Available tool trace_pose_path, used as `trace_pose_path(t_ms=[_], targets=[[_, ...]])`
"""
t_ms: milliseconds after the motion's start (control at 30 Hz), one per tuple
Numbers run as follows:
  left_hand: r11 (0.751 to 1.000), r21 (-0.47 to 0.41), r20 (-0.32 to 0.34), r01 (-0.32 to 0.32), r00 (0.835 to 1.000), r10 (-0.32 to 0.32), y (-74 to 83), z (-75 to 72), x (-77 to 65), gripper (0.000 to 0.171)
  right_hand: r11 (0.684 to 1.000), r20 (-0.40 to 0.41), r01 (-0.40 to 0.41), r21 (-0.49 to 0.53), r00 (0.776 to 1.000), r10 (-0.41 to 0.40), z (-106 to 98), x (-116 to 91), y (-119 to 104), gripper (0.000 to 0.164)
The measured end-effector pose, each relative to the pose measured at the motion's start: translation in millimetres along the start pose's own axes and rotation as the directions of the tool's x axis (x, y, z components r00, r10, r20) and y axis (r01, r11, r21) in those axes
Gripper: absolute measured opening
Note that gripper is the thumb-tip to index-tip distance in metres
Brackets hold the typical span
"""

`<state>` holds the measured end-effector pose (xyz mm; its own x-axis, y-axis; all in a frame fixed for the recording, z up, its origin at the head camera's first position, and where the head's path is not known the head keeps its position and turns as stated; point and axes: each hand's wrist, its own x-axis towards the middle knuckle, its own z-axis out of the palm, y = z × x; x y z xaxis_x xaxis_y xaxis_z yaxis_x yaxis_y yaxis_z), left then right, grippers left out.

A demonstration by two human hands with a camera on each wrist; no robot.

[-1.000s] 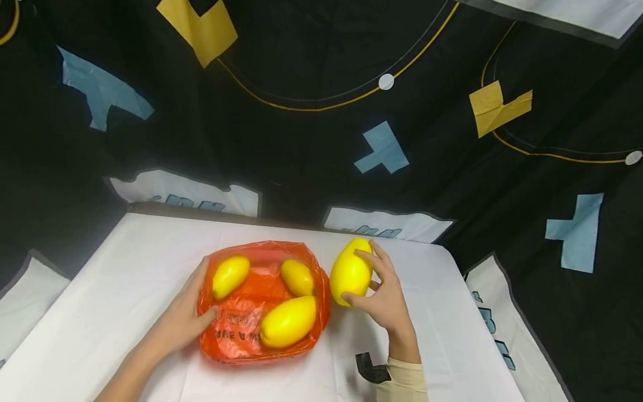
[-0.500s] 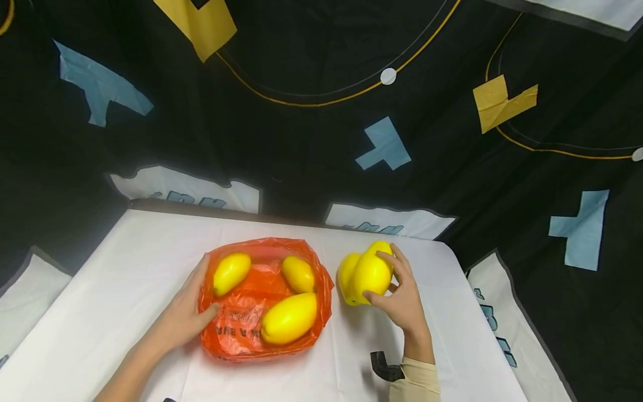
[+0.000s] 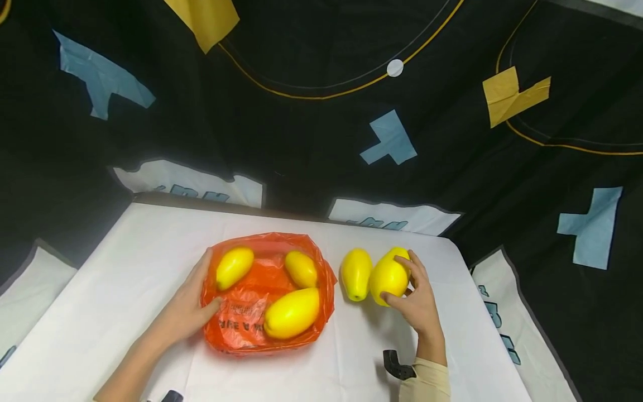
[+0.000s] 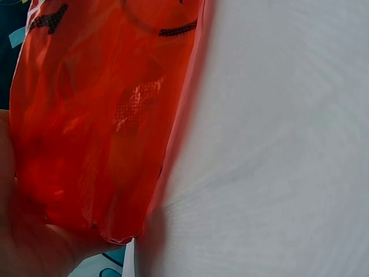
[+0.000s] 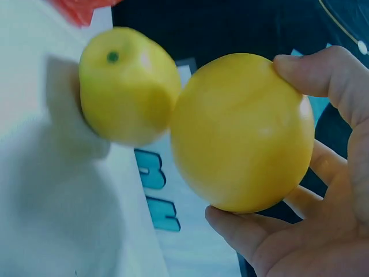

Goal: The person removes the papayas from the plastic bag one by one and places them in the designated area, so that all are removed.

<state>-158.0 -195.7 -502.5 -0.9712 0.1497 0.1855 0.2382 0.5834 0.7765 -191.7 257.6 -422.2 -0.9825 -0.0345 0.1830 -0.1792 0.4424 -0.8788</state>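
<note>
My left hand (image 3: 188, 304) holds the near-left rim of an open red plastic bag (image 3: 246, 301), thumb hooked over the edge. In the left wrist view, the bag's printed side (image 4: 98, 115) fills the space beside the palm. Three smooth yellow mango-shaped fruits lie inside: one far left (image 3: 234, 268), one far right (image 3: 301, 269), a larger one near right (image 3: 291, 314). To the right of the bag, my right hand (image 3: 421, 298) grips another yellow mango-shaped fruit (image 3: 387, 278) between thumb and fingers. Close on its left stands a similar fruit (image 3: 356, 273), with a green end spot (image 5: 112, 56) in the right wrist view.
A white cloth covers the table (image 3: 301, 374). Behind it hangs a black curtain (image 3: 301, 145) with blue and yellow shapes. A black curved piece (image 3: 398, 367) sits at the right wrist beside a beige sleeve (image 3: 427, 382).
My right hand has moved the gripped fruit rightward, away from the bag. The fruit hidden behind it has come into view between them. My left hand keeps its hold on the bag.
</note>
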Motion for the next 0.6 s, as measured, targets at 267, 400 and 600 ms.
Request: trace_pose_path(t_ms=[267, 400, 600], targets=[[1.000, 0.007, 0.001, -0.001, 1.000, 0.001, 1.8, -0.5, 2.0, 0.103, 0.998, -0.003, -0.050, -0.028, 0.999, 0.050, -14, 6, 47, 0.078], [1.000, 0.005, 0.004, 0.008, 1.000, -0.008, 1.1, -0.3, 0.7, 0.103, 0.996, 0.010, -0.076, -0.035, 0.997, 0.076, -15, 7, 69, 0.079], [1.000, 0.008, 0.006, 0.017, 1.000, -0.017, 1.3, -1.2, -0.6, 0.104, 0.991, 0.033, -0.130, -0.033, 0.991, 0.131, -15, 8, 85, 0.078]])
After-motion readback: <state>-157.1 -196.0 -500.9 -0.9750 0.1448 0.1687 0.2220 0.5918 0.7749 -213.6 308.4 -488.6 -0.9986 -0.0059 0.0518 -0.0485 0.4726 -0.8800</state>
